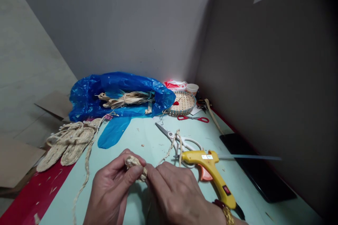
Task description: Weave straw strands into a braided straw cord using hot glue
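Observation:
A small coil of braided straw cord (134, 163) is pinched between my two hands near the front of the table. My left hand (112, 186) grips its left side between thumb and fingers. From the right, my right hand (176, 190) presses its closed fingertips against the coil's edge; part of the coil is hidden there. A yellow glue gun (211, 161) with a clear glue stick lies just right of my right hand. White-handled scissors (171, 135) lie open behind it, with a piece of braided cord (177, 140) across them.
Woven straw sandals (74, 140) lie at the left edge beside a long braided cord (87, 168). Behind are a blue plastic bag (121, 81) with straw bundles (126, 99), a round basket (185, 103), a cup (192, 88) and red scissors (194, 118). A black tablet-like slab (258, 172) lies right.

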